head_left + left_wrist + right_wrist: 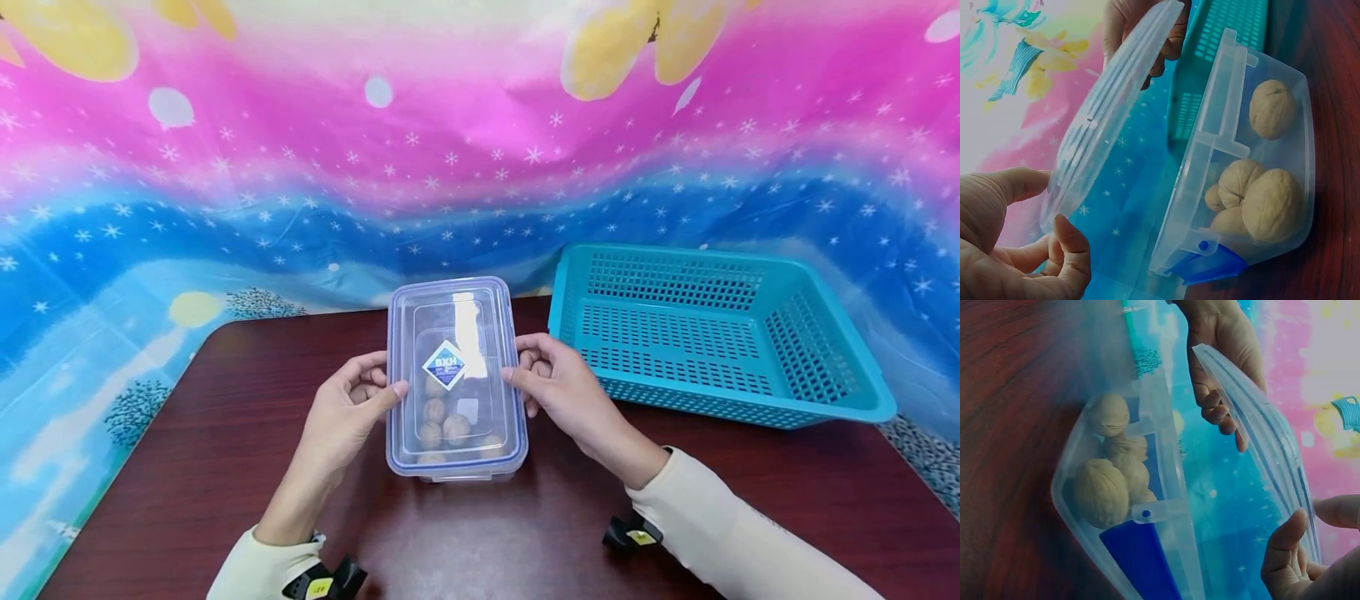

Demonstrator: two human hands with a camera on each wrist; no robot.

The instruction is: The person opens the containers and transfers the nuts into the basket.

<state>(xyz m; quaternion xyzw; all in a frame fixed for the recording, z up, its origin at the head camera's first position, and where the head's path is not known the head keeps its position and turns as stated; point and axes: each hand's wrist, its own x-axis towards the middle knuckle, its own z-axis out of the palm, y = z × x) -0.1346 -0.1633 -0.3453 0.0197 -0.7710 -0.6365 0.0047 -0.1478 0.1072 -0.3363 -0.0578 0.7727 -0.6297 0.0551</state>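
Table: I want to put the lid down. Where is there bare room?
The table is bare left of the left hand, and in front of the box, between the sleeves. It is crowded at right, with the right hand and basket close together.

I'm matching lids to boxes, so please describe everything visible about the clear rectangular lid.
The clear rectangular lid, apparently plastic, has rounded corners, a blue-outlined rim and a diamond label marked BXH. Light glints off its top. The left hand and right hand pinch its long sides, holding it above and apart from a clear plastic box of brown walnuts.
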